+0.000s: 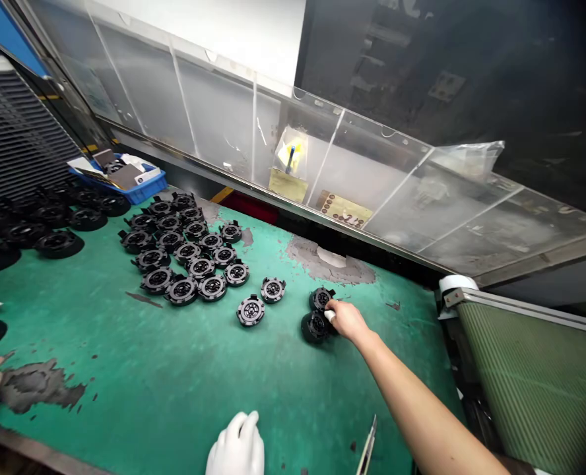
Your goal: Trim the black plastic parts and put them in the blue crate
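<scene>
1. The right arm stretches far forward, bare to the forearm, wrist nearly straight.
2. The right hand (346,319) is palm down, fingers curled forward, a white cot on one fingertip.
3. The left hand (237,448), in a white glove, sits low at the frame's bottom, fingers loosely together and pointing forward.

Black round parts (189,264) lie on a worn green table (174,382); the left hand (236,448) wears white.

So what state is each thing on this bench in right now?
Right hand: bare, reaching out, fingers on two black round parts.
Left hand: white-gloved, resting at the near edge, holding nothing.
Grouped black parts: lying flat in rows.
Green mat: worn through in grey patches.
Blue tray: filled with odds and ends.
</scene>
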The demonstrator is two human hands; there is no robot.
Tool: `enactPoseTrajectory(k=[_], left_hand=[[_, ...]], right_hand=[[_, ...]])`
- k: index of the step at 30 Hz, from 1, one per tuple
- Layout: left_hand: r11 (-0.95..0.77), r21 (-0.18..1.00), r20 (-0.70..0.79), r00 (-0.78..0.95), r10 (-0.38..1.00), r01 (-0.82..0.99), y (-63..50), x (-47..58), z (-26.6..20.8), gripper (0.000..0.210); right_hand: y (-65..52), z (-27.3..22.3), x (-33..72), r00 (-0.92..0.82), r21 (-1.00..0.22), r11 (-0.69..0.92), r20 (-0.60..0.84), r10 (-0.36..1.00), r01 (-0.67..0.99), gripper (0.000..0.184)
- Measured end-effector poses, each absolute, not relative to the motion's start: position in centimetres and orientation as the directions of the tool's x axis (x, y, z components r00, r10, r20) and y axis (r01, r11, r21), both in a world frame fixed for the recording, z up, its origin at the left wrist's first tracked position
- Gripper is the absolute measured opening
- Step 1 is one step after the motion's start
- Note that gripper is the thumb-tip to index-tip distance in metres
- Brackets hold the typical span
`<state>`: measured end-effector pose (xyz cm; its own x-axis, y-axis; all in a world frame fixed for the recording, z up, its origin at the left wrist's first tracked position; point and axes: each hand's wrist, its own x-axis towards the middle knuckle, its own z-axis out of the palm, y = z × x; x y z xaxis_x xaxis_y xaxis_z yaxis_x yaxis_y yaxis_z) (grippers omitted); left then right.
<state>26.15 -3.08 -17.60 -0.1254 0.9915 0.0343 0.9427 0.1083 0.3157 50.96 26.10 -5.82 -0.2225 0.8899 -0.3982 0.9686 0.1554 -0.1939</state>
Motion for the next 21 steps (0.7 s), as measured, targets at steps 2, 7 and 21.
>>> enactPoseTrajectory(k=[2, 7, 21], left_hand=[[0.11, 0.301, 0.057, -0.134, 0.989, 0.947, -3.0, 26.3, -17.3, 0.033], [0.107, 0.29, 0.064, -0.131, 0.989, 0.951, -2.9, 26.7, -16.6, 0.031], [0.115, 0.31, 0.084, -0.148, 0.985, 0.944, -2.4, 26.4, -16.4, 0.033]], right_hand=[[25.1, -5.9, 51.2, -0.24, -0.22, 0.159, -0.415, 0.878, 0.963, 0.03], [23.1, -6.5, 49.4, -0.212, -0.226, 0.123, -0.424, 0.881, 0.966, 0.035], [13.3, -2.4, 51.4, -0.227, -0.594, -0.032, -0.357, 0.906, 0.804, 0.026]])
